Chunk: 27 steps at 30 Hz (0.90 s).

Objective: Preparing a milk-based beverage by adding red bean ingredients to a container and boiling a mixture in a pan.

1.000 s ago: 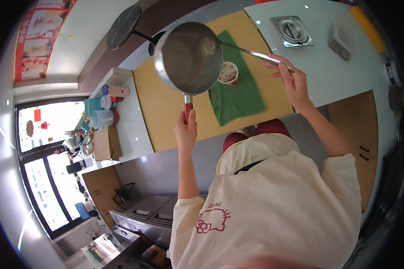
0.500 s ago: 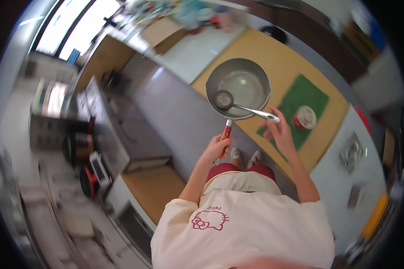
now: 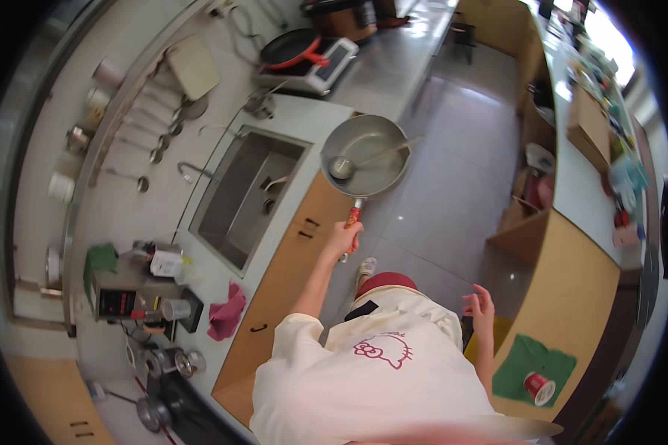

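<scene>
Now the pan (image 3: 371, 133) is up one-handed, ladle (image 3: 341, 167) aboard: prob. the carry step!
L hand (image 3: 345, 239) grips the red handle (image 3: 353, 216), pan held out just right of the sink (image 3: 234, 215), ladle lying in it; R hand (image 3: 481, 300) is loose & empty, fingers apart, nr the wooden desk (image 3: 594, 289) on the right, where a red-white cup (image 3: 539, 388) sits on green cloth (image 3: 523, 356). Next move calls for a level L wrist, else the ladle could slide; contents unclear.

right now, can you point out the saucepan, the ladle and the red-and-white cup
Saucepan (image 3: 365, 136): head view, on its bare interior.
Ladle (image 3: 341, 168): head view, on its bowl.
Red-and-white cup (image 3: 534, 383): head view, on its red side.
</scene>
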Available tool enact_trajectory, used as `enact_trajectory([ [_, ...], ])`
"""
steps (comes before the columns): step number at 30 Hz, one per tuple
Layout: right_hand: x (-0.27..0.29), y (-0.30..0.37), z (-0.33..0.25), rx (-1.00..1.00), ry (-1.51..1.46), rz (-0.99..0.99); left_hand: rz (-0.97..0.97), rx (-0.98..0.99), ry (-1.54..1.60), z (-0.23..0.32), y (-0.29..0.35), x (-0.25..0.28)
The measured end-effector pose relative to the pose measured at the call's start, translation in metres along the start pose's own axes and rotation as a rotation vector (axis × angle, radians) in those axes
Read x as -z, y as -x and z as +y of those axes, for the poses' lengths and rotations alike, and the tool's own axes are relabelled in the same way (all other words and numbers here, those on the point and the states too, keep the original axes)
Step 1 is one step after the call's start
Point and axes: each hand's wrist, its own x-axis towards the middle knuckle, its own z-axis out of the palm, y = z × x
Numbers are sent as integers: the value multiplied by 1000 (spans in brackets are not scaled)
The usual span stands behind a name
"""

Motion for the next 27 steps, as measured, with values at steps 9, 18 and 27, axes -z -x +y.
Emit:
enact_trajectory([
  [9,-179,-119,-68,50,230,-147,532,258,-216,-77,-22,277],
  [18,-327,-137,-121,123,610,-542,510,507,-154,-225,-89,399],
  [27,-395,-140,-142,289,775,-760,841,544,-363,-282,-123,371],
])
